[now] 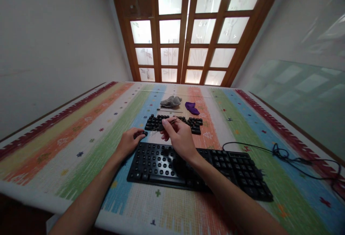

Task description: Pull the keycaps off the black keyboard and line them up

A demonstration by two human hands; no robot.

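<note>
— Facing glazed wooden doors across a cloth-covered, striped desk. Holding what on the left?

— Pinching a small black keycap between the fingers of the left hand, just beyond the far left corner of the keyboard.

— And on the right?

— Gripping a dark-handled wire tool in the fingers of the right hand, pointing thin wires leftward, in front of the loose keycaps.

— Seeing what else?

— Noting bare key posts at left on the keyboard, a keyed number pad, tangled cable; farther back, grey cloth near purple cloth.
</note>
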